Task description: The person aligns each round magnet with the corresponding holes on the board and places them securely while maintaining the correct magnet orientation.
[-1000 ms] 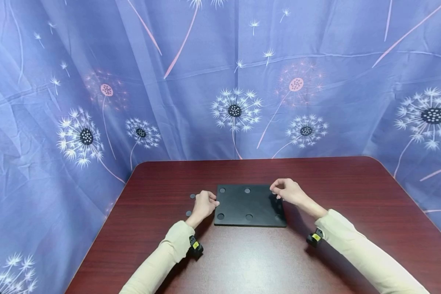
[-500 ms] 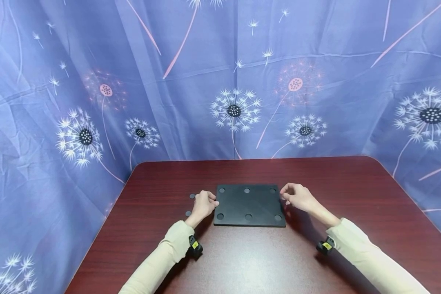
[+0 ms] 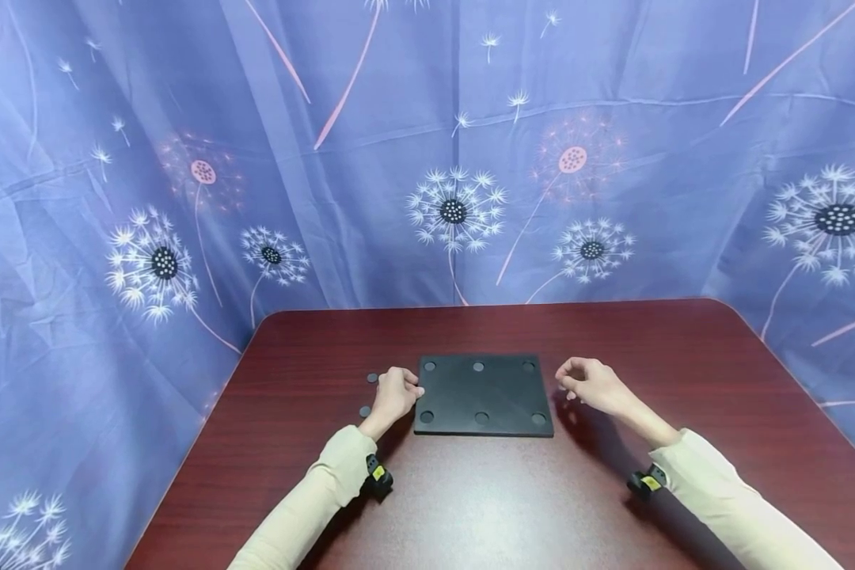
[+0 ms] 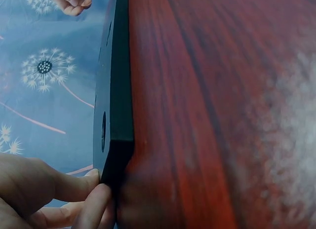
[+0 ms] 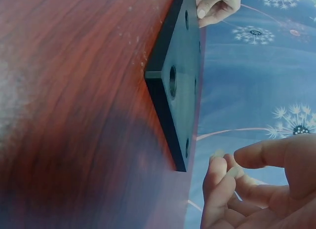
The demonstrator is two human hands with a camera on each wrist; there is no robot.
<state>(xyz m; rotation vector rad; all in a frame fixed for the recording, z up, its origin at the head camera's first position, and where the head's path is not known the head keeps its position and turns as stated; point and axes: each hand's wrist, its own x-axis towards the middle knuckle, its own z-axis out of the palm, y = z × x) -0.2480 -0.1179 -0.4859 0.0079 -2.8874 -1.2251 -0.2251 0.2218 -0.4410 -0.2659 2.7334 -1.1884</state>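
A flat black rectangular board (image 3: pixel 480 396) with several round recesses near its long edges lies on the table. My left hand (image 3: pixel 396 396) is at its left edge in the head view. In the left wrist view, the thumb and fingers of that hand (image 4: pixel 54 197) pinch the board's edge. Apart from the board, to its right, my right hand (image 3: pixel 594 386) hovers above the table with fingers loosely curled. Nothing shows between those fingers in the right wrist view. Two small dark round discs (image 3: pixel 365 412) lie left of my left hand. Whether any recess is filled is hard to tell.
The reddish-brown wooden table (image 3: pixel 484 507) has a bright glare patch in front of the board. Behind it and along the left hangs a blue curtain (image 3: pixel 370 198) with a dandelion print. Each wrist wears a small black camera (image 3: pixel 379 476).
My right hand has moved right, from over the board's far right corner to clear of its edge, uncovering the recesses there. The left hand has stayed at the left edge.
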